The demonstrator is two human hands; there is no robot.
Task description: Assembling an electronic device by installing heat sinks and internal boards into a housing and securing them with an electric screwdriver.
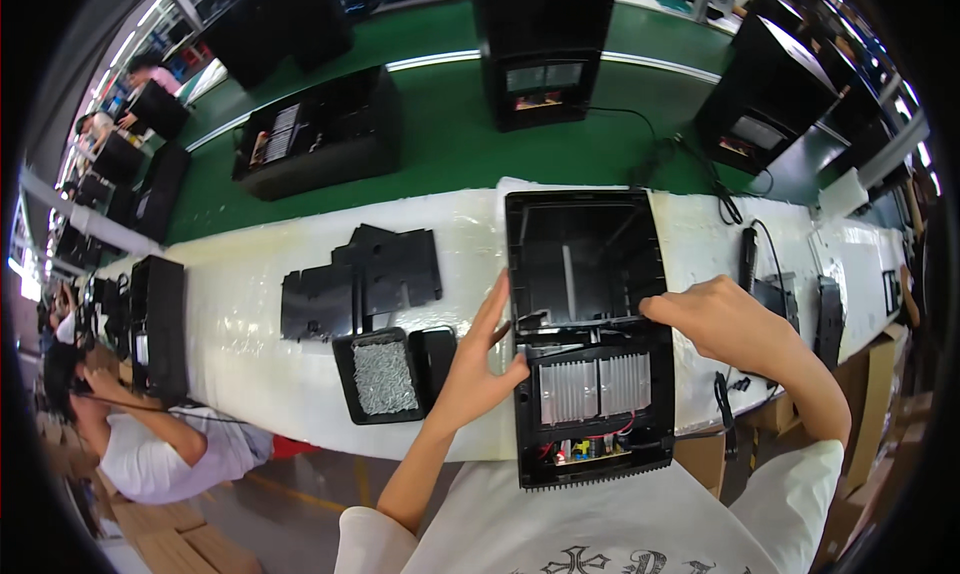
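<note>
An open black appliance housing [590, 259] lies on the white-covered bench in front of me. Its upper part is a dark, shiny recess; the lower part holds a finned white block [595, 388] and a small circuit board [585, 449] with coloured parts and red wires. My left hand [470, 374] rests along the housing's left side, fingers stretched and thumb apart. Over the right rim, my right hand [720, 319] is closed, its fingers curled and a fingertip at the inner edge. Whatever it pinches is hidden.
Left of the housing stand a black tray of small silvery screws [385, 376] and flat black panels [362, 279]. A power tool [748, 259] with a cord lies to the right. Black units [545, 54] stand on the green conveyor [440, 124] beyond. A co-worker [170, 444] sits at left.
</note>
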